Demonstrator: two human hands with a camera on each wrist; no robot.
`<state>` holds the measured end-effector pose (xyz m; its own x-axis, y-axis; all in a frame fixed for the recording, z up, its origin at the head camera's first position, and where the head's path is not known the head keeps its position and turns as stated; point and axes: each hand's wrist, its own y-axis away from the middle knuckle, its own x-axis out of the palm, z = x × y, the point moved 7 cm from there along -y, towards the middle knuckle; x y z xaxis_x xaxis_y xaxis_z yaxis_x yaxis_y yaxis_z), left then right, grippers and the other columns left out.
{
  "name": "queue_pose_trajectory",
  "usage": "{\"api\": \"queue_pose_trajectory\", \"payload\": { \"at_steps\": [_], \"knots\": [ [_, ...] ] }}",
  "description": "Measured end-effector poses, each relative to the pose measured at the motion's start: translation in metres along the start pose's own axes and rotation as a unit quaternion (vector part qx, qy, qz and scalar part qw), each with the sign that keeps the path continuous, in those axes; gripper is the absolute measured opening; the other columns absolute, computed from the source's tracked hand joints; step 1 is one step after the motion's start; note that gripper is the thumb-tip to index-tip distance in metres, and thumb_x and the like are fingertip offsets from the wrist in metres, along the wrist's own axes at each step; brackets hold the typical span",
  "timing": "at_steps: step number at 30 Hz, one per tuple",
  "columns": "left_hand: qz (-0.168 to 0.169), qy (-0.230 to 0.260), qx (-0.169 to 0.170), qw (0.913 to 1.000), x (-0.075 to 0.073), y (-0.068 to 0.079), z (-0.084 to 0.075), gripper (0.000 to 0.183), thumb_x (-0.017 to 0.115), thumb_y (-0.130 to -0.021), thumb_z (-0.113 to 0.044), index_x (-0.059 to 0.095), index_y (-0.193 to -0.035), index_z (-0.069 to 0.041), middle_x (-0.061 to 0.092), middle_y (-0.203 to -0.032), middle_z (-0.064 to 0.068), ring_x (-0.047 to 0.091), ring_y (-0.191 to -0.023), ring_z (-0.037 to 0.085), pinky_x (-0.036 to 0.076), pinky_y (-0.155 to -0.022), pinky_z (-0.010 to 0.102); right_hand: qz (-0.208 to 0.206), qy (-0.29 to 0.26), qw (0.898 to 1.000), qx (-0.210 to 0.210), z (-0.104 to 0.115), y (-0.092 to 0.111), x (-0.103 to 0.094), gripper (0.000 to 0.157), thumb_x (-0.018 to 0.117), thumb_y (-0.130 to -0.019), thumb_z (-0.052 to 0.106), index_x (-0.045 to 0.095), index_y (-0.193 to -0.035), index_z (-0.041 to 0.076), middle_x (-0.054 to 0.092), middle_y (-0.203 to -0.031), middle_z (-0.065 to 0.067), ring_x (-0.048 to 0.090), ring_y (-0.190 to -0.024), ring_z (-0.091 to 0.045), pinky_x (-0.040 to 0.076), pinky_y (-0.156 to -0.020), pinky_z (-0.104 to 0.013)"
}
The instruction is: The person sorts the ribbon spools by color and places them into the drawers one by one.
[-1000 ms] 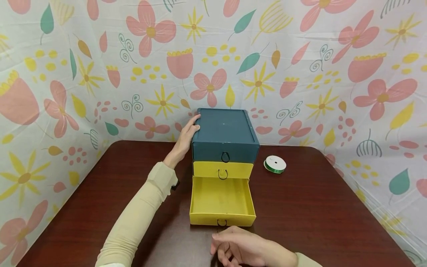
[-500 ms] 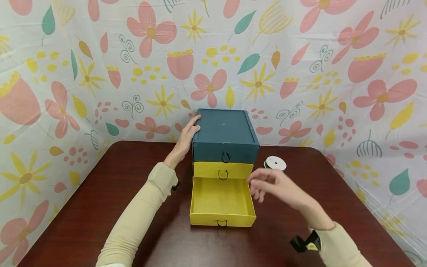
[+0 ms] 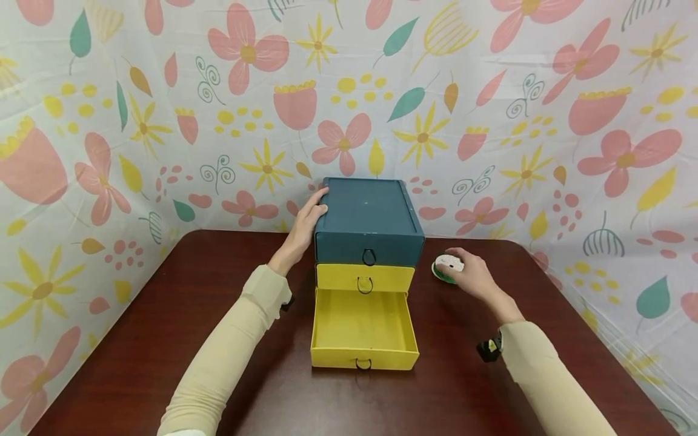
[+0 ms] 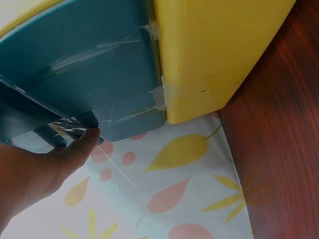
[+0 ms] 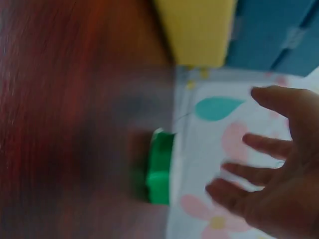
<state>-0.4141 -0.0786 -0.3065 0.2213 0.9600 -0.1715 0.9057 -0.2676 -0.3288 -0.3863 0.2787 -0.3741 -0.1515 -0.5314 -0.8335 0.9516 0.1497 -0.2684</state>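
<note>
A small stacked drawer box stands mid-table, its blue upper part (image 3: 366, 209) over yellow drawers. Its bottom yellow drawer (image 3: 362, 321) is pulled out with nothing inside. My left hand (image 3: 303, 229) rests against the left upper edge of the blue part. In the left wrist view, the thumb (image 4: 82, 147) touches the taped blue side. To the right of the box lies a spool of green ribbon (image 3: 443, 269) with a white face. Above the spool is my right hand (image 3: 473, 274). In the right wrist view its fingers are spread, apart from the green ribbon (image 5: 160, 169).
The dark reddish-brown table (image 3: 229, 290) reaches back to a floral cloth (image 3: 349, 91) that hangs behind and along the sides. A middle yellow drawer (image 3: 364, 278) with a black loop pull is pushed in above the pulled-out one.
My right hand has moved from in front of the bottom drawer, past its right side, to above the ribbon spool. The left hand stays on the box.
</note>
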Motion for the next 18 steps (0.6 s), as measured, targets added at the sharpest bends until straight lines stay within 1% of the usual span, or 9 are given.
{"api": "queue_pose_trajectory", "payload": {
  "at_steps": [2, 4, 6, 8, 10, 13, 16, 18],
  "knots": [
    [-0.006, -0.003, 0.004, 1.0000, 0.000, -0.001, 0.000, 0.054, 0.036, -0.101, -0.036, 0.026, -0.154, -0.027, 0.014, -0.163, -0.003, 0.016, -0.149, 0.022, 0.017, -0.119, 0.051, 0.027, 0.023, 0.999, 0.015, -0.013, -0.007, 0.010, 0.066, 0.063, -0.092, 0.035, 0.042, -0.141, -0.003, 0.046, -0.139, -0.032, 0.040, -0.128, -0.052, 0.035, -0.101, -0.064],
    [-0.010, -0.006, 0.007, 0.9999, 0.000, -0.001, 0.000, 0.055, 0.036, -0.101, -0.037, 0.027, -0.154, -0.026, 0.015, -0.163, -0.003, 0.016, -0.150, 0.022, 0.017, -0.119, 0.051, 0.047, 0.043, 0.998, 0.031, -0.022, -0.012, 0.019, 0.077, 0.064, -0.090, 0.039, 0.033, -0.147, -0.003, 0.032, -0.146, -0.037, 0.029, -0.132, -0.059, 0.028, -0.103, -0.070],
    [-0.012, -0.007, 0.007, 0.9999, 0.000, 0.000, 0.000, 0.055, 0.036, -0.101, -0.037, 0.027, -0.154, -0.025, 0.015, -0.163, -0.003, 0.015, -0.150, 0.022, 0.017, -0.119, 0.051, 0.061, 0.056, 0.995, 0.050, -0.030, -0.017, 0.026, 0.084, 0.063, -0.090, 0.042, 0.025, -0.151, -0.001, 0.018, -0.151, -0.040, 0.019, -0.134, -0.063, 0.022, -0.102, -0.075],
    [-0.011, -0.008, 0.004, 0.9999, 0.000, 0.000, 0.000, 0.055, 0.036, -0.101, -0.036, 0.027, -0.154, -0.025, 0.015, -0.163, -0.003, 0.015, -0.150, 0.021, 0.018, -0.119, 0.051, 0.072, 0.068, 0.993, 0.071, -0.035, -0.019, 0.032, 0.089, 0.061, -0.089, 0.046, 0.019, -0.153, 0.002, 0.007, -0.152, -0.042, 0.015, -0.133, -0.066, 0.022, -0.099, -0.077],
    [-0.007, -0.007, -0.001, 1.0000, 0.000, 0.000, 0.000, 0.054, 0.036, -0.101, -0.035, 0.026, -0.154, -0.025, 0.014, -0.163, -0.002, 0.015, -0.150, 0.022, 0.017, -0.119, 0.051, 0.083, 0.074, 0.990, 0.087, -0.039, -0.021, 0.038, 0.089, 0.059, -0.090, 0.048, 0.016, -0.154, 0.004, 0.002, -0.152, -0.042, 0.015, -0.132, -0.066, 0.022, -0.098, -0.078],
    [0.000, -0.002, -0.009, 1.0000, 0.000, 0.001, -0.002, 0.054, 0.035, -0.102, -0.032, 0.025, -0.155, -0.023, 0.012, -0.163, 0.000, 0.013, -0.150, 0.024, 0.016, -0.120, 0.051, 0.100, 0.089, 0.985, 0.104, -0.042, -0.023, 0.047, 0.085, 0.055, -0.092, 0.050, 0.019, -0.154, 0.005, 0.006, -0.151, -0.040, 0.019, -0.130, -0.064, 0.025, -0.097, -0.075],
    [0.010, 0.000, -0.012, 0.9999, 0.000, 0.001, -0.003, 0.054, 0.035, -0.103, -0.029, 0.023, -0.155, -0.021, 0.009, -0.164, 0.002, 0.011, -0.151, 0.026, 0.014, -0.120, 0.052, 0.106, 0.102, 0.982, 0.115, -0.043, -0.023, 0.053, 0.078, 0.053, -0.093, 0.049, 0.027, -0.151, 0.004, 0.019, -0.147, -0.038, 0.025, -0.126, -0.060, 0.028, -0.094, -0.071],
    [0.013, -0.001, -0.013, 0.9998, 0.000, 0.002, -0.003, 0.054, 0.035, -0.103, -0.029, 0.022, -0.155, -0.021, 0.009, -0.164, 0.002, 0.010, -0.151, 0.026, 0.014, -0.120, 0.053, 0.100, 0.109, 0.983, 0.112, -0.042, -0.023, 0.055, 0.073, 0.055, -0.093, 0.046, 0.032, -0.148, 0.003, 0.026, -0.141, -0.038, 0.028, -0.122, -0.058, 0.030, -0.091, -0.069]
  ]
}}
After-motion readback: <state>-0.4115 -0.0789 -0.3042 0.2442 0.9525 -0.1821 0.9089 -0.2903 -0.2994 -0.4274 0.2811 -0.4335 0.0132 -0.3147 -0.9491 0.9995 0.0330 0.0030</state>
